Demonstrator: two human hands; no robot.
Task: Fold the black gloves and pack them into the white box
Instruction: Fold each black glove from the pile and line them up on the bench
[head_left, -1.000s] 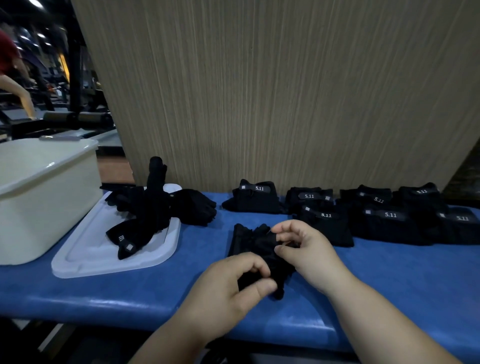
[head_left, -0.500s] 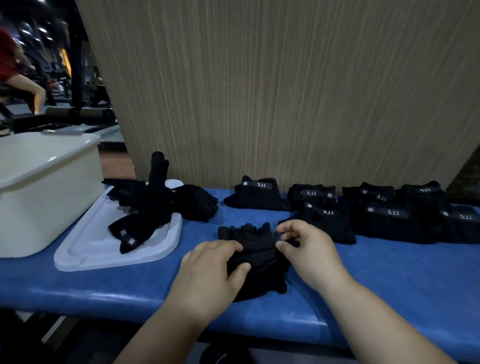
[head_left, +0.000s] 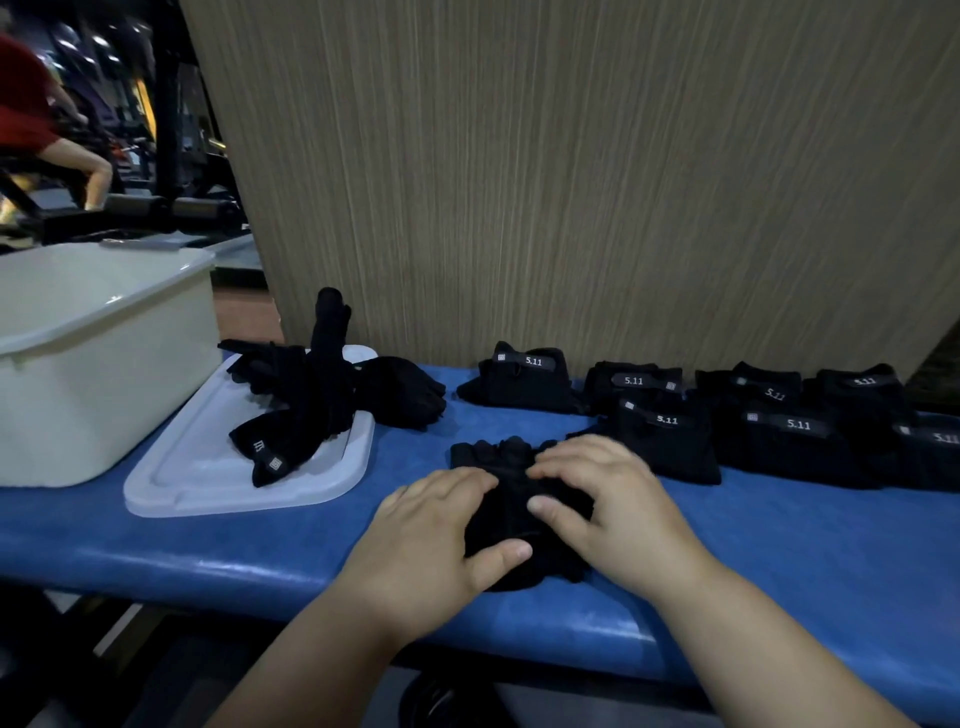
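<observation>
2 bare hands down on 1 black glove (head_left: 511, 499), at the middle of the blue padded bench (head_left: 779, 545) and near its front edge; left hand (head_left: 431, 540) laid over the glove's left side, fingers fairly straight on top, thumb against the near edge; right hand (head_left: 613, 514) spread over the right side, fingers lightly bent, thumb on the fabric; blurred by motion, so probably pressing rather than gripping; neither curled round anything. Short finger stubs of the glove poking out beyond the fingertips, toward the wall.

Well to the left, on the same bench, the white box (head_left: 104, 395), open-topped, its floor out of sight from this angle; just beside it, on its right, a white lid (head_left: 208, 488) lying flat, under a loose heap of unfolded black gloves (head_left: 311, 400), with 1 upright and 1 spilling over the lid's right edge onto the bench.

Along the back right, folded gloves (head_left: 524, 384) in 2 rough rows, touching one another, 7 "5.11" labels face up; the nearest just beside the right hand's fingertips.

Behind everything, a wood-grain panel (head_left: 571, 182); far left in the background, a person (head_left: 31, 119) in a red top among gym machines (head_left: 166, 130).
</observation>
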